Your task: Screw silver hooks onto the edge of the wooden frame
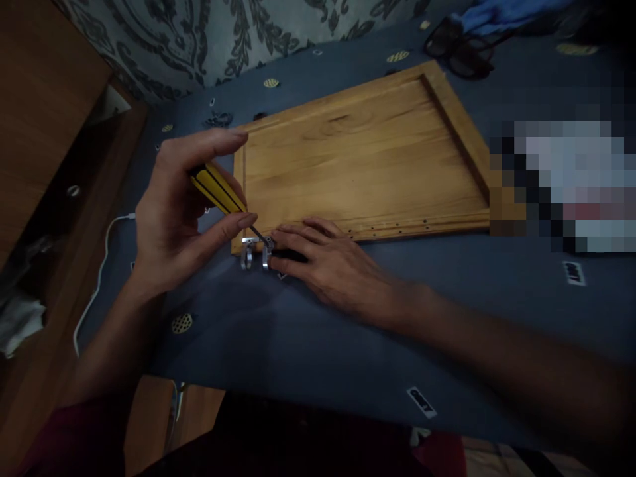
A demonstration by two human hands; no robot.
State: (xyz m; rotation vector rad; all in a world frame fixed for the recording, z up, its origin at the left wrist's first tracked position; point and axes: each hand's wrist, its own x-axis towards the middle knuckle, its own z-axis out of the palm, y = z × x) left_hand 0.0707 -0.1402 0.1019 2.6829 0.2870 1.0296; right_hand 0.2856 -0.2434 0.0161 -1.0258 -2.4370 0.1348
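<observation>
A screwdriver with a yellow and black handle is in my left hand. Its handle is gripped by thumb and fingers, while the index finger stretches out above it. The thin shaft slants down to a silver metal hook bracket at the near left edge of a wooden panel. My right hand lies across that edge, thumb and fingers closed about the bracket's right end. The fingers hide part of the bracket and the exact spot where the tip meets it.
The panel lies on a blue patterned cloth and has small dark holes along its near edge. Sunglasses rest behind it, beside blue fabric. A white cable runs along the left. A pixelated area covers the right.
</observation>
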